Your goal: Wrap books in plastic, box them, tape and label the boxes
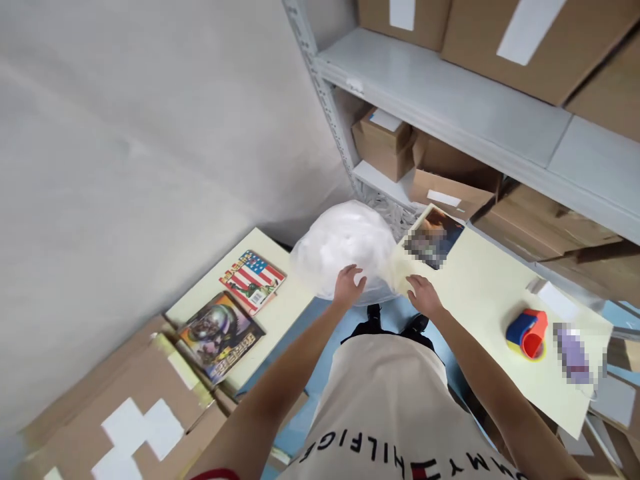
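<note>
By one white bag [345,243]: left hand [349,287], right hand [425,295], fingers loosely parted; two books [254,283] at left.

White plastic bag [345,243] blocks far centre, right at left hand [349,287]; contact unclear. Gap between that hand and right hand [424,295] passable. Right table [475,300]: free middle stretch, dark-covered booklet [447,233] far, red-blue-yellow object [527,333] near. Shelf rack [435,83] limits far right, wall [175,133] far left. Left table [300,290]: bare strip beside bag, two magazines [220,333] farther left.
</note>
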{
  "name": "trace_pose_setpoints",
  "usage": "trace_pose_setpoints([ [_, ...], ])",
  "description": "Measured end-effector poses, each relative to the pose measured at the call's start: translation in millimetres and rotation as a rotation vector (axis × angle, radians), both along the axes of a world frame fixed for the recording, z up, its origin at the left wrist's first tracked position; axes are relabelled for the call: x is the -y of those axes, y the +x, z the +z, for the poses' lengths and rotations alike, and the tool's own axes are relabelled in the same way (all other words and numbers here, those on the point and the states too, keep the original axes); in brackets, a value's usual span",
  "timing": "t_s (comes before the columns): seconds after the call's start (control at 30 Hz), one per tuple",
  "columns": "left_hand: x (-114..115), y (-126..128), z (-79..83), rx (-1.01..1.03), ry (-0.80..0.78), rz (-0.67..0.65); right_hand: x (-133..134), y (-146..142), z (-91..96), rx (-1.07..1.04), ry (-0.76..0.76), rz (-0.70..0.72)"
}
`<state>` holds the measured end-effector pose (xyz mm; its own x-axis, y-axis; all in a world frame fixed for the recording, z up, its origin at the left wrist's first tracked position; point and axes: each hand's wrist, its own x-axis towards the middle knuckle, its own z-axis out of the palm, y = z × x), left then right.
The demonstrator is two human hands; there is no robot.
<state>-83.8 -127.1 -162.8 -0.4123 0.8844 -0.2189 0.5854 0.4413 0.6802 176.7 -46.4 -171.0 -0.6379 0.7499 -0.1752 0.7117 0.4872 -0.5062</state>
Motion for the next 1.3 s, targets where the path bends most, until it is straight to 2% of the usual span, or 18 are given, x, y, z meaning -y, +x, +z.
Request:
trace_pose_setpoints([
  [0.1,-4.2,-41.8,-10.0,-0.030,-0.126,0.111,-4.9,-61.6,7.9,0.077,-0.010,0.109],
  [0.17,-10.7,-58.4,-17.8,0.041,-0.181,0.154,-4.5,-93.4,10.4,0.129,-0.023,0.163],
  [0.27,-19.8,-68.2,-27.1,0.189,-0.165,0.187,0.1,-123.8,10.8,0.167,-0.038,0.233],
  [0.37,-22.1,-70.5,-26.9,0.257,-0.094,0.209,2.3,-138.1,12.0,0.175,-0.037,0.248],
  [0.5,-16.3,-80.5,-10.6,0.336,0.087,0.231,-5.6,-150.9,20.6,0.118,-0.053,0.159],
  [0.7,-14.7,-98.8,22.6,0.578,0.329,0.274,-17.6,-184.1,39.1,-0.294,-0.134,-0.076],
  [0.8,-15.0,-102.8,36.3,0.654,0.442,0.294,-22.2,-198.0,48.9,-0.373,-0.173,-0.091],
  [0.87,-13.4,-106.2,44.9,0.614,0.470,0.293,-27.0,-201.5,57.7,-0.363,-0.113,-0.064],
  [0.97,-9.7,-113.2,61.3,0.480,0.507,0.317,-35.6,-199.1,76.7,-0.259,0.074,-0.046],
  [1.03,-9.0,-117.2,77.8,0.347,0.552,0.261,-40.5,-195.2,93.7,-0.177,0.187,-0.009],
  [1.13,-14.2,-117.6,109.4,0.186,0.605,-0.009,-43.6,-189.7,123.3,-0.143,0.243,0.200],
  [1.23,-26.3,-111.6,136.4,0.081,0.489,-0.320,-41.4,-183.7,150.2,-0.153,0.253,0.357],
  [1.3,-34.9,-107.5,145.2,0.029,0.355,-0.445,-38.5,-177.9,162.5,-0.144,0.262,0.316],
])
